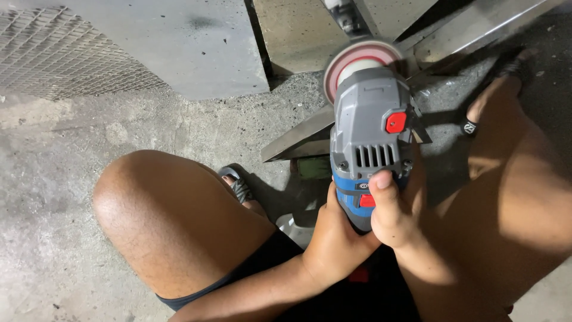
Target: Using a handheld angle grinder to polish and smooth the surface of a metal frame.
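Grinding step: left hand [336,238] and right hand [393,217] both wrapped tight on angle grinder [369,134], disc [348,59] (blurred) beyond it against steel bar [298,136]; steady pressure needed.

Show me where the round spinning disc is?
In the head view, the round disc sits top centre at the front of the grey and blue grinder, against the metal bar, above both hands.
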